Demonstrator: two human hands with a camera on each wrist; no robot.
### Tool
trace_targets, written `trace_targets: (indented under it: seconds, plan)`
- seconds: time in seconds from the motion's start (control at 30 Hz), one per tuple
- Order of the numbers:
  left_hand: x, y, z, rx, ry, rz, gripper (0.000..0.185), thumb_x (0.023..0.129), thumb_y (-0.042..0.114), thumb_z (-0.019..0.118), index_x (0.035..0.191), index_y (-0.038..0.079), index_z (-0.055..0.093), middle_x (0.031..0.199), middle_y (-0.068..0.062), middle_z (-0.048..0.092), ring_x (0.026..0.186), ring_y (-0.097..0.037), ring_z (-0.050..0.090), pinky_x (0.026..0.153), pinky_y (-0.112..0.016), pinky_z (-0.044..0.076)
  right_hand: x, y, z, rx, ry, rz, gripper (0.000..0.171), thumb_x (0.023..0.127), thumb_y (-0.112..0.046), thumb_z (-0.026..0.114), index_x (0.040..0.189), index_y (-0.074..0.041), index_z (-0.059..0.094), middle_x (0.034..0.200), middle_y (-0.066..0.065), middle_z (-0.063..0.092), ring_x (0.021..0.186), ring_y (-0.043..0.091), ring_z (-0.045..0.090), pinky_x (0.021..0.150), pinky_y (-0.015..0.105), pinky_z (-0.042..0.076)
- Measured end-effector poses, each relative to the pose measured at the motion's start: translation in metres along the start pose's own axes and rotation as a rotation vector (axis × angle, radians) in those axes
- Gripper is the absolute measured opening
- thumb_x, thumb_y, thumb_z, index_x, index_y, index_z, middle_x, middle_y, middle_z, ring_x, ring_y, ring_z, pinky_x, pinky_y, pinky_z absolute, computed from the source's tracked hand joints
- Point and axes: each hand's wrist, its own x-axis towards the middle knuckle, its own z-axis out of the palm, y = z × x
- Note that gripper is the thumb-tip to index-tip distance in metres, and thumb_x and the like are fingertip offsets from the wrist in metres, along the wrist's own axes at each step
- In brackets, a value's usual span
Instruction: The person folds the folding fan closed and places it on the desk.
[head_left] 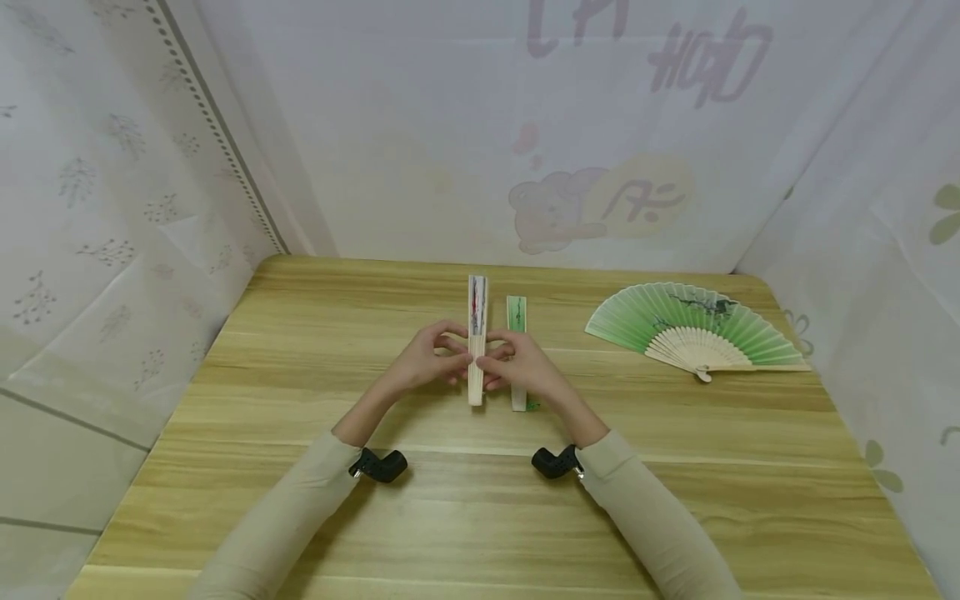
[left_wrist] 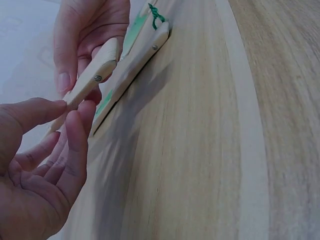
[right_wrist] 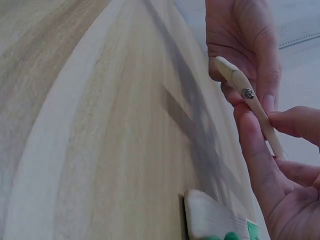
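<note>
Head view: slim folded fan [head_left: 476, 337] (seemingly pale wood)

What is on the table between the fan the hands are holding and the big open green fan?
A closed green fan lies there, right beside the held closed fan; then bare wooden table up to the open green fan. The head view shows it.

No text can be read for certain. The back curtain [head_left: 525, 125] bears large faded purple characters at the top and an orange character beside a bear print, all too faint to make out.
</note>
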Motion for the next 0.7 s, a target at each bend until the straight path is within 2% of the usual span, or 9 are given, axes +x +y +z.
trace_targets:
  seconds: [0.23, 0.7]
  plan:
    - [-0.003, -0.002, -0.002, -0.001, 0.003, -0.021, 0.040, 0.097, -0.003, 0.067, 0.132, -0.007, 0.047, 0.105, -0.023, 0.065, 0.075, -0.027, 0.070, 0.062, -0.035, 0.061, 0.003, 0.000, 0.006, -0.020, 0.002, 0.014, 0.046, 0.098, 0.002, 0.066, 0.140, 0.007, 0.051, 0.098, 0.020, 0.071, 0.072, 0.030, 0.072, 0.070, 0.045, 0.062]
    - [-0.010, -0.008, -0.005, -0.011, 0.020, -0.066, 0.042, 0.096, -0.003, 0.068, 0.133, -0.008, 0.048, 0.106, -0.023, 0.065, 0.077, -0.029, 0.070, 0.062, -0.036, 0.061, 0.008, 0.002, 0.017, -0.124, 0.074, 0.034, 0.041, 0.095, -0.001, 0.071, 0.131, 0.009, 0.056, 0.089, 0.015, 0.072, 0.065, 0.027, 0.072, 0.062, 0.040, 0.062]
